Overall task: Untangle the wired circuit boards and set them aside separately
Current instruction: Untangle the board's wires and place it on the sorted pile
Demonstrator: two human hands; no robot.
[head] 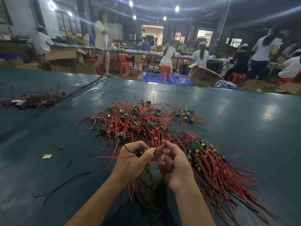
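Observation:
A tangled heap of small green circuit boards with red and black wires lies in the middle of the dark green table. A more orderly bundle of wired boards lies to the right of my hands, its red wires fanning toward the near right. My left hand pinches a small board with blue and yellow parts just above the table. My right hand has its fingers curled round red wires that run from that board.
A smaller pile of wired boards lies at the far left. Loose black wires and a yellow paper scrap lie on the near left. Beyond the far edge stand cardboard boxes, blue crates and several people at benches.

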